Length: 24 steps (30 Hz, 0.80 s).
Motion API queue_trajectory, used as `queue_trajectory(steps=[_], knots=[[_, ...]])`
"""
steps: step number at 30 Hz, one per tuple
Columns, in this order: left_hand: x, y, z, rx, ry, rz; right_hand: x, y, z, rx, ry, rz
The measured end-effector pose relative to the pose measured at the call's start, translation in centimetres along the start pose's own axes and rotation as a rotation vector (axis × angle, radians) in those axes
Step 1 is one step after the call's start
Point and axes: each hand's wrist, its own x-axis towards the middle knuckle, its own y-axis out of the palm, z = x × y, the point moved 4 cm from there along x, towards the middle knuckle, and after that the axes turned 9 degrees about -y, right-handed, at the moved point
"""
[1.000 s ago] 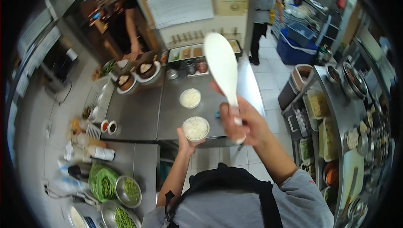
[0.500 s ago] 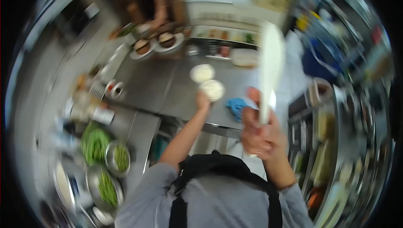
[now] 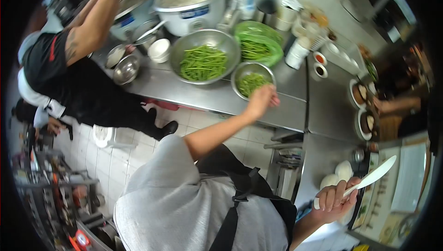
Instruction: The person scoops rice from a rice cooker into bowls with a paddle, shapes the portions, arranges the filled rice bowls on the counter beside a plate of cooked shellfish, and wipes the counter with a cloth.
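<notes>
- The fingers of the left hand [image 3: 262, 99] bend loosely together over the near rim of the small steel bowl [image 3: 242, 70]; whether they pinch anything or touch the chopped greens [image 3: 251, 84] cannot be told.
- The fingers of the right hand [image 3: 333, 199] are clamped around the handle of the white paddle [image 3: 376, 173], whose blade tilts up towards the far right.
- Good handling here probably means small, loose pinches taken low over the greens, so few pieces scatter, with the paddle well away from the left sleeve and its blade touching nothing.
- The paddle is smooth, apparently plastic, with a long rounded blade; just beside the right hand, 2 round white bowls [image 3: 344, 170] sit close together, their contents washed out.
- The small bowl is thin, shiny metal; its greens are short, matt pieces.
- Just left of it, a wide steel bowl [image 3: 175, 68] holds long, slender green stalks [image 3: 202, 62], firm-looking and piled loosely.
- Behind the small bowl, a crinkled, translucent green bag [image 3: 272, 38] holds more stalks.
- Farther left stand 1 large cooker [image 3: 177, 19], glossy white, and stacked white bowls [image 3: 159, 50].
- To the right lie 2 small round dishes [image 3: 320, 64], 1 of red sauce and 1 of dark.
- At far left, a co-worker [image 3: 69, 75] in black stands beside the metal counter [image 3: 286, 112].
</notes>
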Motion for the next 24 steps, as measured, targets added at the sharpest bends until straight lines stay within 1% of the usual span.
queue_trajectory(steps=[1, 2, 3, 4, 5, 6, 7, 8, 9, 10, 12, 13, 15, 16, 19, 21, 23, 24], knots=[[0.3, -5.8, -2.3, 0.198, 0.144, -0.136, 1.4, 0.2, -1.5, 0.025, 0.045, 0.032], [0.2, -11.7, -4.3, 0.212, 0.253, -0.356, 2.6, 0.3, -3.3, 0.03, 0.111, 0.012], [-1.4, -16.1, -7.9, 0.254, 0.311, -0.528, 3.7, 0.7, -5.4, 0.031, 0.172, -0.007], [-1.9, -21.7, -8.9, 0.228, 0.403, -0.695, 4.8, 1.1, -7.5, 0.027, 0.229, -0.027], [-2.7, -26.8, -9.7, 0.161, 0.398, -0.837, 5.8, 1.8, -9.8, -0.007, 0.29, -0.045], [-3.7, -30.7, -11.0, 0.208, 0.333, -1.027, 6.8, 3.0, -12.5, -0.044, 0.335, -0.083], [-4.0, -36.2, -10.7, 0.498, 0.305, -1.165, 7.7, 3.3, -14.8, -0.108, 0.362, -0.056], [-4.6, -38.8, -11.9, 0.771, 0.222, -1.236, 8.6, 3.5, -17.3, -0.173, 0.382, -0.03], [-3.7, -42.3, -11.7, 0.913, -0.056, -1.204, 9.7, 3.9, -19.7, -0.334, 0.385, -0.062], [-2.8, -45.0, -11.6, 1.051, -0.118, -1.152, 11.0, 4.7, -22.1, -0.456, 0.413, -0.09], [-0.7, -47.6, -12.6, 1.219, -0.376, -1.081, 13.8, 5.3, -27.1, -0.729, 0.408, -0.135], [0.2, -48.3, -13.7, 1.272, -0.393, -1.017, 15.4, 5.1, -29.3, -0.766, 0.399, 0.028], [2.0, -49.5, -14.7, 1.372, -0.431, -0.871, 19.2, 5.3, -32.5, -1.024, 0.394, 0.19], [2.7, -50.4, -14.4, 1.388, -0.387, -0.852, 20.8, 5.7, -34.2, -1.156, 0.403, 0.275], [3.5, -52.5, -13.9, 1.403, -0.274, -0.822, 25.6, 7.8, -39.0, -1.119, 0.324, 0.239], [3.4, -52.2, -13.9, 1.374, -0.198, -0.82, 29.1, 7.4, -41.9, -1.176, 0.307, 0.306], [2.1, -50.7, -14.9, 1.26, -0.18, -0.857, 32.7, 7.5, -44.7, -1.259, 0.304, 0.374], [1.5, -50.1, -15.4, 1.205, -0.154, -0.832, 34.7, 7.6, -46.1, -1.309, 0.298, 0.402]])
